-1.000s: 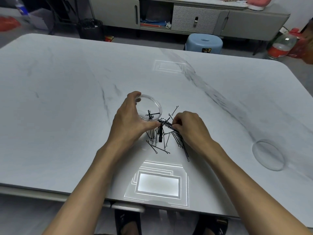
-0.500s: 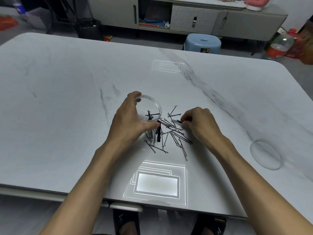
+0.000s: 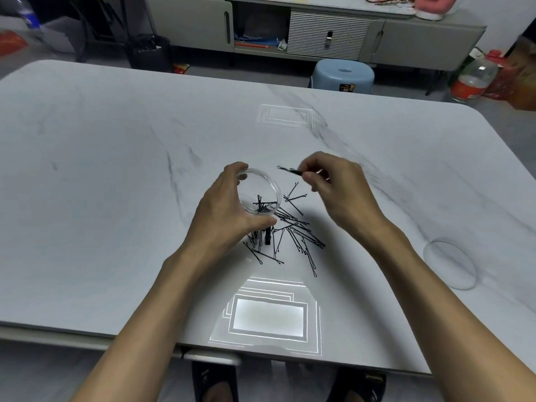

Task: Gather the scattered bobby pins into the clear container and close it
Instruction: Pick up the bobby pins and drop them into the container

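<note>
My left hand [image 3: 223,210] grips the round clear container [image 3: 268,185] at the table's middle; several black bobby pins [image 3: 263,205] lie inside it. My right hand [image 3: 336,190] is raised just right of the container, pinching a few bobby pins [image 3: 288,170] whose ends point left toward the container's rim. A loose pile of black bobby pins [image 3: 293,230] lies scattered on the table in front of and to the right of the container. The clear round lid [image 3: 451,264] lies flat near the right edge of the table.
The white marble table [image 3: 101,184] carries bright rectangular light reflections near the front edge and far middle. Beyond the far edge stand a blue stool [image 3: 343,75], a black bin [image 3: 149,52], a grey cabinet and bottles at right.
My right hand lifted off the pile with a few pins pinched and rose up and back toward the container's rim. My left hand kept holding the container.
</note>
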`<move>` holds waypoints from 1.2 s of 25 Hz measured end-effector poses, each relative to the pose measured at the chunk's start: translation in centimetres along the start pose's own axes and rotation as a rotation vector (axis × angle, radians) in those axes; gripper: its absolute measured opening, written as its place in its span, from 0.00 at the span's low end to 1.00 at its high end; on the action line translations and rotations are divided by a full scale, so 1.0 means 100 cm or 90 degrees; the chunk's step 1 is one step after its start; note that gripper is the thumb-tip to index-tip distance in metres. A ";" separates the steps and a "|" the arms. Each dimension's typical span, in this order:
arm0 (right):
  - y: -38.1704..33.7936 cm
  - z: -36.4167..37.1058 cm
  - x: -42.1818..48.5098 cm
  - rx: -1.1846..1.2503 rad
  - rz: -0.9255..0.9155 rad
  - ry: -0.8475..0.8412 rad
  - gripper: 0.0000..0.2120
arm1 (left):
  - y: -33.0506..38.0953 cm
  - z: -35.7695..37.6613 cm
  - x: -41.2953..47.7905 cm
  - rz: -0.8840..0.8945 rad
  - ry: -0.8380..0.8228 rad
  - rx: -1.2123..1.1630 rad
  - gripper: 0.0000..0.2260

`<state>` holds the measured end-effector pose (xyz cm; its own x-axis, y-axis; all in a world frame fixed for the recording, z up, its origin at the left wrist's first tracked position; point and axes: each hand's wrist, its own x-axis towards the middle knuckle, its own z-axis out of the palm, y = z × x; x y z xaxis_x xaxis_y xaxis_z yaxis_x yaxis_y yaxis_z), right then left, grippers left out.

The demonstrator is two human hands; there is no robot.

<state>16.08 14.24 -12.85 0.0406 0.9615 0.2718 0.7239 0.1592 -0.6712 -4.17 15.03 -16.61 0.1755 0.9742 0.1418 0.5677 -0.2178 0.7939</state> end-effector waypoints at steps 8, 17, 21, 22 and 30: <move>-0.017 0.013 -0.005 -0.016 -0.100 -0.044 0.05 | 0.006 0.002 -0.003 0.028 -0.044 -0.008 0.44; 0.033 0.024 -0.027 -0.193 0.189 -0.170 0.04 | 0.002 -0.002 0.000 -0.014 0.011 -0.017 0.44; 0.033 0.029 -0.026 -0.255 0.160 -0.167 0.03 | 0.002 -0.002 0.000 -0.014 0.012 -0.018 0.44; 0.033 0.029 -0.027 -0.282 0.149 -0.178 0.04 | 0.002 -0.002 0.000 -0.014 0.009 -0.018 0.44; 0.031 0.027 -0.027 -0.269 0.122 -0.195 0.03 | 0.003 0.000 0.000 -0.013 0.006 -0.014 0.44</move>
<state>16.35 12.78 -17.52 0.0416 0.9956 -0.0835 0.9391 -0.0675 -0.3369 -4.04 14.96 -16.35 0.1563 0.9790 0.1307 0.5527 -0.1964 0.8099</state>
